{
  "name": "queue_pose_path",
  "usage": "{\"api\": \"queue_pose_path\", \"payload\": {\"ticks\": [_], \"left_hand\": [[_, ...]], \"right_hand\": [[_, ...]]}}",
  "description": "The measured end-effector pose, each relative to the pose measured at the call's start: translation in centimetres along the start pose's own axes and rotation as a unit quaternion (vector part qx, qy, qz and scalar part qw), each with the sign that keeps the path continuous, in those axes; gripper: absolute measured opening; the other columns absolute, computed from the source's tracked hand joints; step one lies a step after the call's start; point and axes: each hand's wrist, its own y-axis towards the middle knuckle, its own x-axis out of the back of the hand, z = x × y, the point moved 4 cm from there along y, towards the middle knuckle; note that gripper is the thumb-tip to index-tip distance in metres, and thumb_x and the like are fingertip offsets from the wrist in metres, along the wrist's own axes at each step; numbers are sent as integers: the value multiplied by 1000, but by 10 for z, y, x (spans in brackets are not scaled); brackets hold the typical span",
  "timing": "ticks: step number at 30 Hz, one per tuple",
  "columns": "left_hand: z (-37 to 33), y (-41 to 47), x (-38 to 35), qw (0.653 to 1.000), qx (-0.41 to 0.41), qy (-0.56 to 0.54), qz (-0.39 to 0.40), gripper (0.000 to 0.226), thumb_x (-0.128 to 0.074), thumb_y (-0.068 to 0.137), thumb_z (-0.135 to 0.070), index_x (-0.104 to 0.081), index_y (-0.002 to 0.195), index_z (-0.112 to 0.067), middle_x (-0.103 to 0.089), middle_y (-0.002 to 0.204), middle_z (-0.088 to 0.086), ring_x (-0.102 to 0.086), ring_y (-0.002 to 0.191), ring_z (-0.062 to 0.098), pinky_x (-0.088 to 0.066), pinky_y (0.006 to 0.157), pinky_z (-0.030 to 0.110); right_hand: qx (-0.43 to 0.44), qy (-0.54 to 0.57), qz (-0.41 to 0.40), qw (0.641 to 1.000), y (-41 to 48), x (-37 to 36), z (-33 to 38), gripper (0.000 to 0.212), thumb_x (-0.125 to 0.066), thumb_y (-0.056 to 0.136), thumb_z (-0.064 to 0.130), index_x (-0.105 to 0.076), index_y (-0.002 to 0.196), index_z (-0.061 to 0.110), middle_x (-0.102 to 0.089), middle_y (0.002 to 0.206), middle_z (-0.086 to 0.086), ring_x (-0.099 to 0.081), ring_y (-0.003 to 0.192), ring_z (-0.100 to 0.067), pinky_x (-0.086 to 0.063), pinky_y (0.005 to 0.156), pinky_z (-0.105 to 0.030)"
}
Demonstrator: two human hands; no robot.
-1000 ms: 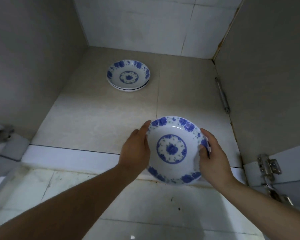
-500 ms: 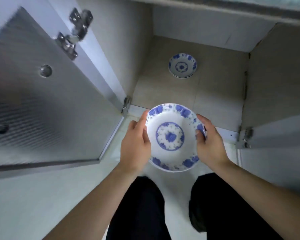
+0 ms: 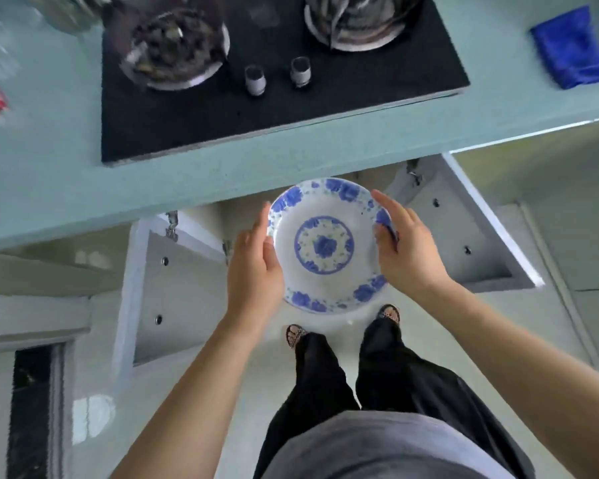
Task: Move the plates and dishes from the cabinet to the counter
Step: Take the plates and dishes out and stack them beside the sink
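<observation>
Left hand (image 3: 253,267) and right hand (image 3: 408,250) have raised plate (image 3: 325,243) beside the counter (image 3: 83,188).

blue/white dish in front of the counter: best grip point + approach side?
Take the dish by its rim at two opposite points, coming in from left and right, as the left hand and right hand do. It is round, shallow, face up and roughly level. The flared rim lets a thumb sit on top with fingers underneath, and it has no handle.
</observation>
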Motion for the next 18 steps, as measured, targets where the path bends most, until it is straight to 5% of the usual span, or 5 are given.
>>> {"api": "queue_pose_path", "payload": {"ticks": [5, 8, 13, 18], "left_hand": [[-83, 3, -28, 987, -127, 21, 92, 47, -32, 99, -13, -32, 142, -32, -49, 135, 1, -41, 113, 4, -24, 79, 3], [-134, -25, -66, 970, -189, 24, 153, 47, -31, 99, -15, -32, 142, -33, -46, 137, -5, -39, 110, -5, -27, 74, -5], [-222, -121, -161, 930, -272, 20, 246, 46, -31, 99, -15, -34, 141, -35, -46, 128, 1, -40, 98, 0, -33, 80, 16], [-290, -266, -273, 880, -341, -14, 330, 43, -36, 98, -18, -42, 136, -36, -53, 120, -6, -45, 100, 0, -35, 85, 21]], "right_hand": [[-98, 35, -128, 986, -54, 66, -28, 46, -37, 96, 13, -35, 140, 27, -49, 133, -3, -47, 117, -18, -31, 86, -17], [-145, 52, -207, 966, -106, 111, -60, 46, -38, 95, 11, -38, 138, 25, -48, 136, -2, -44, 123, -18, -30, 93, -19], [-225, 75, -326, 915, -231, 189, -136, 45, -41, 94, 11, -39, 137, 24, -52, 128, -4, -45, 107, -10, -24, 81, -6], [-293, 98, -434, 846, -401, 251, -215, 44, -41, 93, 12, -41, 136, 24, -54, 123, -2, -40, 95, 3, -27, 82, -8]]}}
